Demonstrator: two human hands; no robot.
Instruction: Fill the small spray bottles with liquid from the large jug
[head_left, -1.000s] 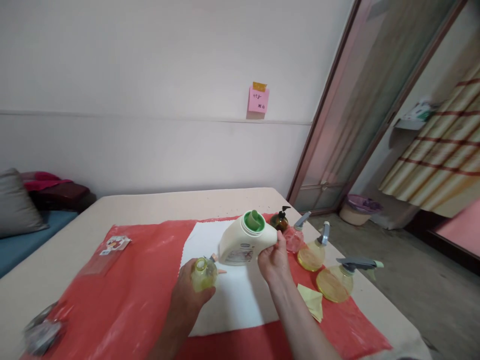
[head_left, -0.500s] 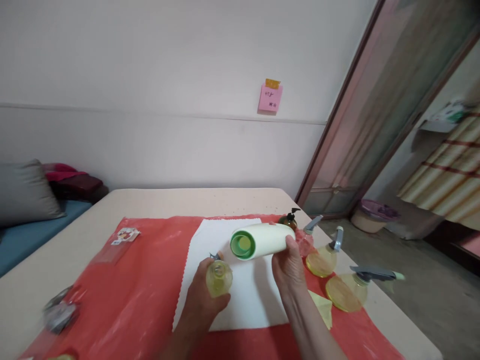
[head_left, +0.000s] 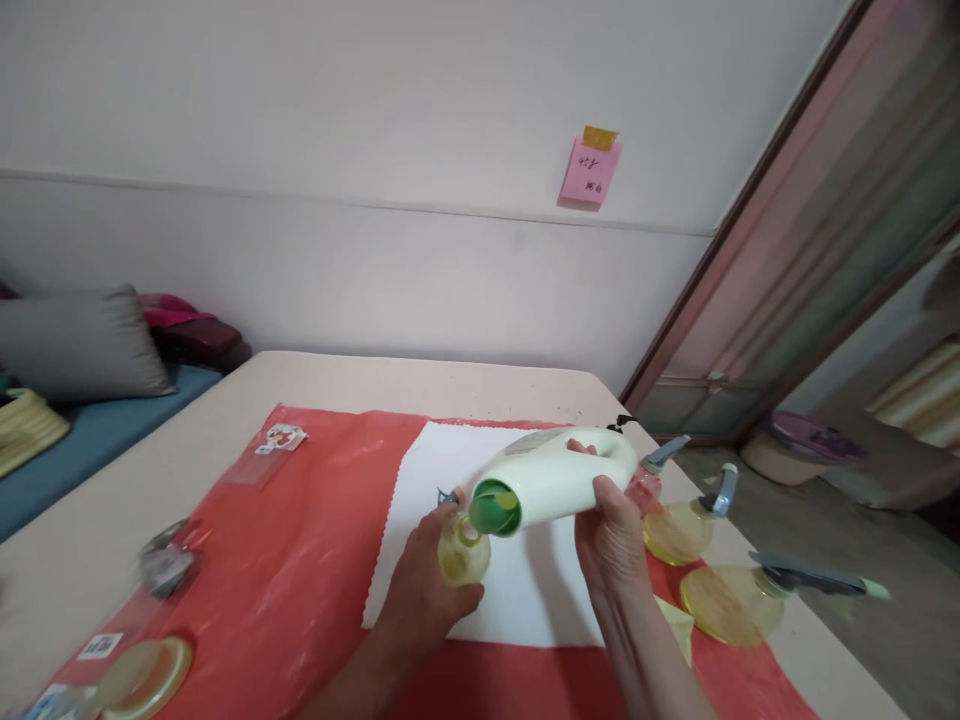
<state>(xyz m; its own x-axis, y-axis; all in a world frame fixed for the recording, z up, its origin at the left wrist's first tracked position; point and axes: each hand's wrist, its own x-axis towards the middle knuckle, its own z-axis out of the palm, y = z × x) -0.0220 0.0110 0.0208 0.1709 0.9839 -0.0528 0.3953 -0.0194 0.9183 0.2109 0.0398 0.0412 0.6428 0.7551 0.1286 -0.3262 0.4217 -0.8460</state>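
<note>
My left hand (head_left: 421, 582) is closed around a small see-through yellowish bottle (head_left: 469, 558) whose open neck points up. By its handle, my right hand (head_left: 616, 540) grips a pale green detergent jug (head_left: 551, 490), tipped nearly on its side. The jug's green spout (head_left: 495, 508) is right at the bottle's neck; whether liquid flows is too fine to tell. Under both hands lies a white cloth (head_left: 525, 610) with a scalloped edge. A small dark and orange thing (head_left: 451, 496), partly hidden, shows just behind my left hand.
A red plastic sheet (head_left: 315, 560) covers much of the cream table (head_left: 420, 375). Along the right stand yellow dish brushes (head_left: 679, 530) with grey handles and a pink one (head_left: 645, 488). At left lie a clear packet (head_left: 274, 450), a wrapped item (head_left: 169, 565) and a yellowish round lid (head_left: 150, 680).
The jug has tilted further down, and its spout has come to the bottle's neck. My head view has shifted left, so the whole scene sits further right.
</note>
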